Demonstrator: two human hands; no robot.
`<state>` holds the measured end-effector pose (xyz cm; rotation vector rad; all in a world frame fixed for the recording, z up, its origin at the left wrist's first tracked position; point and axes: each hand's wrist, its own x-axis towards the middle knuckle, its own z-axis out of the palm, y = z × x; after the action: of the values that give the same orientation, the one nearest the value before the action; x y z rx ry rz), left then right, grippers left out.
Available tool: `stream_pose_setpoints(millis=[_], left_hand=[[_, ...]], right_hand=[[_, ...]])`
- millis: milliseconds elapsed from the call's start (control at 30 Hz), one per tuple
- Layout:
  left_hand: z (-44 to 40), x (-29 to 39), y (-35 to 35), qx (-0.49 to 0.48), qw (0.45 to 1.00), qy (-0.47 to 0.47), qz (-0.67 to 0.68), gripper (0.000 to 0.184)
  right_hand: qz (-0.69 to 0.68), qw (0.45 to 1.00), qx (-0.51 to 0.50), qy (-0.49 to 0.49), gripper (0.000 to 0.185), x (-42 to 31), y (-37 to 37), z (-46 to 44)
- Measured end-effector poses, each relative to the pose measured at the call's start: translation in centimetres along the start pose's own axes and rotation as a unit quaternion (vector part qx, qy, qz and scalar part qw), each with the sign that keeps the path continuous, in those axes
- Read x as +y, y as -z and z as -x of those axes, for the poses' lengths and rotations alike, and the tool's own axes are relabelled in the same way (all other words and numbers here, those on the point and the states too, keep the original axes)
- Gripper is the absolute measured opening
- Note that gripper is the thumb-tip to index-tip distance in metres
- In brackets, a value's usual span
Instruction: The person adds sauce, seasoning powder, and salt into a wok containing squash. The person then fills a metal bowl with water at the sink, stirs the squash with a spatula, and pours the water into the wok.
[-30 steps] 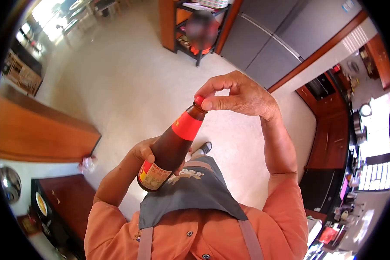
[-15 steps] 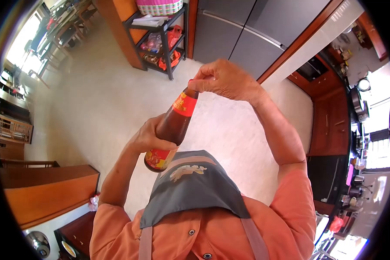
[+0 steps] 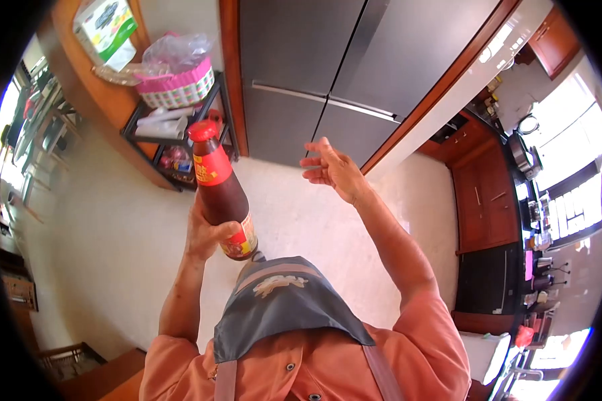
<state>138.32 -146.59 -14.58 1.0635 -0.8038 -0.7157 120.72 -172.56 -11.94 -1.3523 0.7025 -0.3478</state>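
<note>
My left hand (image 3: 207,230) is wrapped round the lower part of a dark brown glass sauce bottle (image 3: 226,197). A red cap sits on its top, with a red and yellow band on the neck and a label near the base. The bottle is held nearly upright, leaning a little to the left. My right hand (image 3: 334,170) is off the bottle, out to its right in front of the grey fridge (image 3: 374,60). Its fingers are stretched out and apart, and nothing is in them.
Ahead on the left stands a black shelf rack (image 3: 157,139) with a pink checked basket (image 3: 187,83) on top. A wooden panel (image 3: 80,80) rises beside it. Along the right runs a kitchen counter with red-brown cabinets (image 3: 481,207) and pots (image 3: 523,157).
My right hand has let go of the bottle's cap and moved away, its fingers opening. My left hand has shifted left with the bottle, now more upright. The view has turned towards the fridge and rack.
</note>
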Motion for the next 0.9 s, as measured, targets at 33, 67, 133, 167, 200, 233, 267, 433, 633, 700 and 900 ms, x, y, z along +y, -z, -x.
stream_pose_setpoints(millis=[33,67,133,167,200,233,267,433,633,700,900], left_hand=[[-2.5,0.0,0.0,-0.022,1.000,-0.011,0.012,0.080],[-4.9,0.1,-0.1,-0.009,1.000,-0.011,0.010,0.080],[-9.1,-0.1,-0.8,0.014,1.000,-0.011,0.005,0.079],[-11.2,-0.5,-1.0,0.013,1.000,-0.013,0.009,0.074],[-12.7,-0.8,-1.3,0.014,1.000,-0.020,0.004,0.072],[-14.6,-1.2,-1.6,0.015,1.000,-0.027,-0.001,0.070],[-16.3,-1.6,-2.2,0.019,0.999,-0.037,-0.007,0.068],[-23.3,-4.4,-5.3,0.048,0.998,-0.022,-0.024,0.067],[-30.7,-6.1,-9.1,0.074,0.994,-0.073,-0.033,0.084],[-31.5,-6.1,-10.2,0.119,0.988,-0.094,-0.035,0.095],[-34.8,-4.0,-12.6,0.103,0.983,-0.136,-0.063,0.085]], right_hand=[[-0.062,0.997,0.017,-0.032,0.072,0.5,1.9,-2.1],[-0.127,0.989,0.036,-0.064,0.071,1.1,3.5,-3.9],[-0.315,0.943,0.054,-0.092,0.060,3.3,7.4,-8.1],[-0.405,0.910,0.034,-0.086,0.057,6.1,10.5,-10.8],[-0.489,0.868,0.013,-0.077,0.054,8.7,13.1,-12.9],[-0.513,0.855,0.042,-0.067,0.053,10.6,15.1,-15.1],[-0.534,0.840,0.070,-0.057,0.052,11.9,17.1,-17.1],[-0.606,0.751,0.253,-0.069,0.057,12.1,22.7,-26.3],[-0.649,0.674,0.348,-0.054,0.088,9.6,28.8,-37.5],[-0.639,0.668,0.376,-0.063,0.100,9.7,30.5,-40.3],[-0.657,0.660,0.362,-0.040,0.124,11.3,31.9,-46.1]])
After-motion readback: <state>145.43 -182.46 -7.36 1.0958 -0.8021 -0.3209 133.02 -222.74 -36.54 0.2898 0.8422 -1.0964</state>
